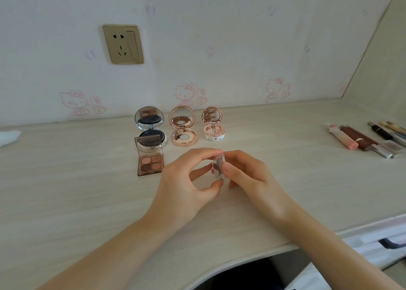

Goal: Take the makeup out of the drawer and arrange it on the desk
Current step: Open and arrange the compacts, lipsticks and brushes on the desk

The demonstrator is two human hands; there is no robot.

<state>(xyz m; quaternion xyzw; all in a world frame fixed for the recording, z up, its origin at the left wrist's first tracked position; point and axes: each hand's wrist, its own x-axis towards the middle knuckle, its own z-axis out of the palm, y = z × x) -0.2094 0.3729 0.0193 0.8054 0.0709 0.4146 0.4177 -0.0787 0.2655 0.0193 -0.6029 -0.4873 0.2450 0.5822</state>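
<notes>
Head view: nearest is the curved front edge of the desk (66, 202), with a drawer (373, 243) and its dark handle at the near right. Above the desk centre, both hands hold one small clear case (218, 169), seen edge-on. The left hand (186, 186) pinches it between thumb and curled fingertips; the right hand (248, 175) grips its opposite side with curled fingers. Whether the case is open or closed cannot be determined.

Handling judgement: the case appears to be rigid, light, smooth plastic, so it is likely slippery and could crack or spring open if dropped. Hold it by opposing edges, not by the flat faces.

Just beyond the hands to the left stands an open eyeshadow palette (150, 161), lid upright. Placing the case beside it requires care not to knock that lid. Farther back, in a row, stand three open compacts: a dark cushion compact (151, 127), a rose-gold compact (183, 127) and a small pink compact (213, 125). All have raised mirrors and probably tip easily.

At the far right lies a group of lip tubes and pencils (369, 139), well apart from the hands. At the far left edge lies a white tissue (8, 137). A gold wall socket (123, 44) is on the wall behind.
</notes>
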